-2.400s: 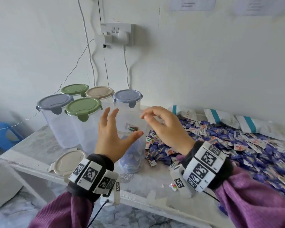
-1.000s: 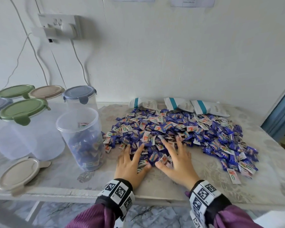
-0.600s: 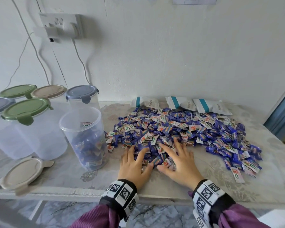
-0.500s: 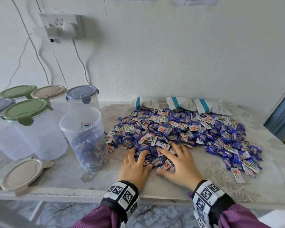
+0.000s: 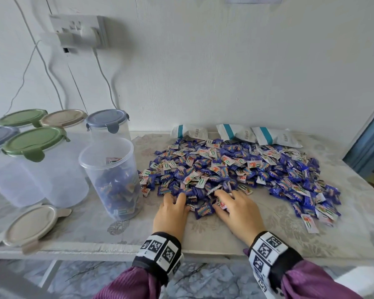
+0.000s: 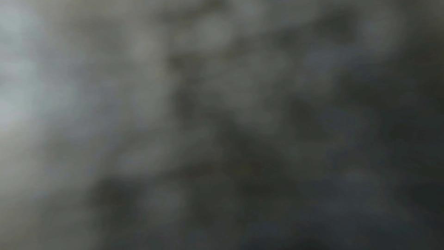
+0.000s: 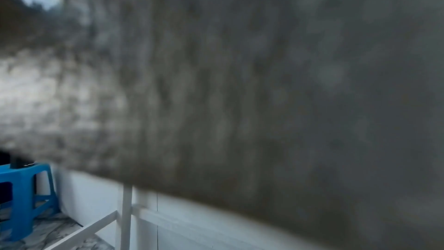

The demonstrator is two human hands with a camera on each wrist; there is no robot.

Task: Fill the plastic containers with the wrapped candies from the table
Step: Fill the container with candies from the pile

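A broad pile of blue and white wrapped candies (image 5: pixel 235 169) covers the middle of the table. Left of it stands an open clear plastic container (image 5: pixel 110 175), partly filled with candies. Both hands lie palm down at the near edge of the pile. My left hand (image 5: pixel 171 212) and right hand (image 5: pixel 238 210) have their fingers curled into the candies, bunching a small heap (image 5: pixel 203 209) between them. Both wrist views are dark and blurred, and show no fingers.
Several lidded clear containers (image 5: pixel 37 169) stand at the far left, with green, beige and grey lids. A loose beige lid (image 5: pixel 28 225) lies near the table's front edge. Three white bags (image 5: pixel 257 135) lie against the wall. A blue stool (image 7: pixel 21 197) stands beside the table.
Both hands came from the open container down onto the pile. Their spread fingers have since curled in and drawn candies toward the table's near edge.
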